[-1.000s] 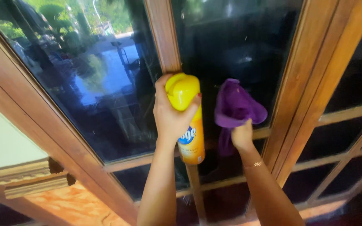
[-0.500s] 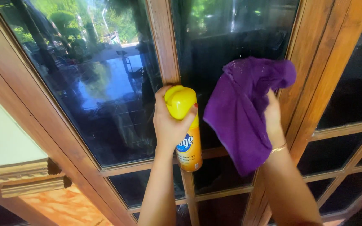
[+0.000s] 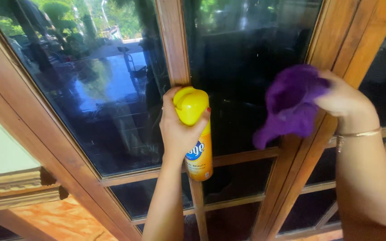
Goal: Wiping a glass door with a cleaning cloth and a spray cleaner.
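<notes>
My left hand (image 3: 178,129) grips a yellow and orange spray can (image 3: 196,134) upright in front of the wooden mullion (image 3: 174,42) of a glass door. A finger rests near the yellow cap. My right hand (image 3: 345,100) holds a bunched purple cloth (image 3: 291,105) against the right side of the dark glass pane (image 3: 246,67), by the wooden door stile (image 3: 331,49). A thin gold bracelet sits on my right wrist.
A large glass pane (image 3: 90,85) at left reflects trees and a garden. Smaller panes with wooden bars fill the lower door. An adjoining wooden-framed door (image 3: 380,80) stands at right. Carved wooden trim (image 3: 18,187) and orange floor (image 3: 63,218) show at lower left.
My right hand has swept the purple cloth up and then right across the pane, bunching it at the right stile. The spray can has stayed almost still.
</notes>
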